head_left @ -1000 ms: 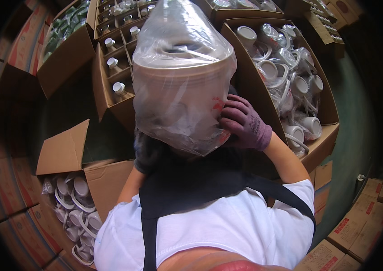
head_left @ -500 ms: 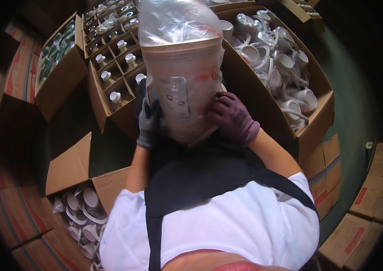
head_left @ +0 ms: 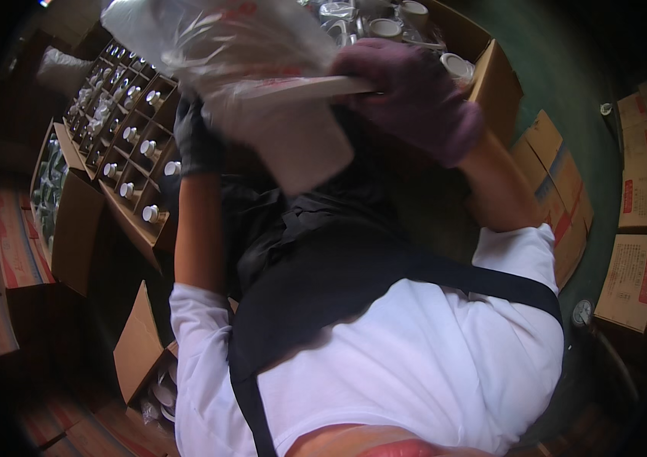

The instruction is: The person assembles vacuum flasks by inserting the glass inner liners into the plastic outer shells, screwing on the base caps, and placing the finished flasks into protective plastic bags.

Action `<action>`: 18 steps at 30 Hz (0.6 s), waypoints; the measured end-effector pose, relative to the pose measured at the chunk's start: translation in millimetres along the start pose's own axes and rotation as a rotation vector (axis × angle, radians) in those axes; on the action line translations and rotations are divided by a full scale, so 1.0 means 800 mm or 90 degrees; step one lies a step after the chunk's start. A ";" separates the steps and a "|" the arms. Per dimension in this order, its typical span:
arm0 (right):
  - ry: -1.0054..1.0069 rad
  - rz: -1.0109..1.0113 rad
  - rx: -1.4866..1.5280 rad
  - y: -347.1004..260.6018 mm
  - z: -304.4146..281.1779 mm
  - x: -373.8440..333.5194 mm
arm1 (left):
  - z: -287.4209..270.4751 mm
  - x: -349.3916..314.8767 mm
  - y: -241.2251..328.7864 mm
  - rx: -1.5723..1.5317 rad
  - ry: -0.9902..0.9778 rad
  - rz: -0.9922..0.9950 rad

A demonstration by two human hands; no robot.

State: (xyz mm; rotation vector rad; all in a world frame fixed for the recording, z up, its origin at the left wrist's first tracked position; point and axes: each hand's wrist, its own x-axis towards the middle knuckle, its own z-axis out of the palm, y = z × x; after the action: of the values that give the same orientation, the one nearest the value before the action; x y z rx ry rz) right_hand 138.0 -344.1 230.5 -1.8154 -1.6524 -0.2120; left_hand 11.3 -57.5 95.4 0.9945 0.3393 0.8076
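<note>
A clear plastic bag [head_left: 224,46] with red print is raised in front of me, tilted up to the left. In and below it is a pale plastic container [head_left: 304,148], blurred by motion. A flat white strip [head_left: 308,88], perhaps a handle or rim, crosses it. My right hand [head_left: 415,95], in a purple glove, is closed round the strip's right end. My left hand [head_left: 198,137], in a grey glove, is closed at the bag's lower left side, its fingertips hidden behind the plastic.
Left stands a divided carton [head_left: 121,202] of white-capped bottles, beside a box of green glassware [head_left: 49,190]. Far right, a carton [head_left: 495,80] holds bagged white-lidded items. An open carton [head_left: 139,343] stands low left. Stacked cartons [head_left: 632,274] line the right side.
The bagged container has swung from upright to tilted, going up and left. My right hand has moved up onto the white strip. The view has turned, shifting the cartons.
</note>
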 end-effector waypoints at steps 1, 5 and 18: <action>-0.061 0.032 0.110 0.012 -0.013 -0.005 | 0.012 0.028 -0.008 -0.016 -0.009 -0.014; -0.025 0.326 0.484 0.045 -0.076 -0.025 | 0.138 0.105 -0.097 0.025 -0.118 -0.004; 0.294 0.526 0.655 0.305 -0.230 -0.109 | 0.410 0.099 -0.256 0.237 -0.713 0.180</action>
State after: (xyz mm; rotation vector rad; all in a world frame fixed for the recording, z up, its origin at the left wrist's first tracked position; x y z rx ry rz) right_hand 405.9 -514.4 237.3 -1.3064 -0.4100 0.4726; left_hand 350.7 -259.2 101.7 1.7039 -0.6522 0.3291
